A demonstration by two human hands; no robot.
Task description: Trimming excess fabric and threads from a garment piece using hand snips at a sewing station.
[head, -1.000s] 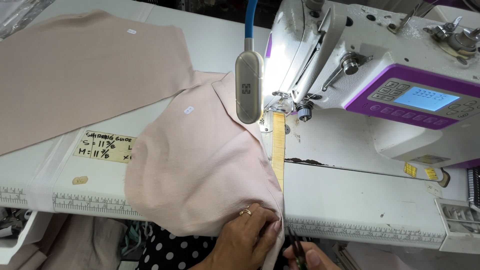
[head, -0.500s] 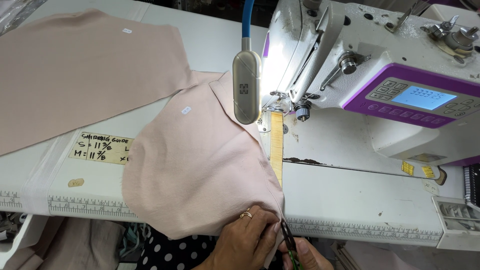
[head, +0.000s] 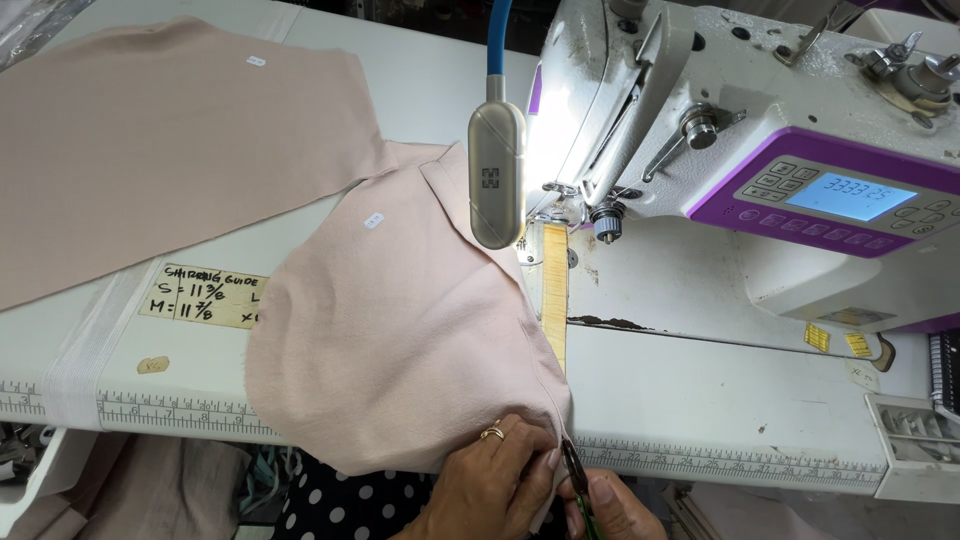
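Trimming at the desk's near edge
Left hand [head: 490,480] pinches pink fabric [head: 400,340] taut while right hand [head: 610,505] grips small snips [head: 574,470] against its seam.

We are looking at soft, matt pink cloth [head: 400,340] lying on a smooth white table [head: 700,400]. The sewing machine [head: 760,130] is showing glossy white and purple plastic with shiny metal levers, and the lamp head [head: 497,172] is gleaming like brushed metal.

Left hand [head: 490,480] pinches pink fabric [head: 400,340]; right hand [head: 610,508] holds snips [head: 573,470].
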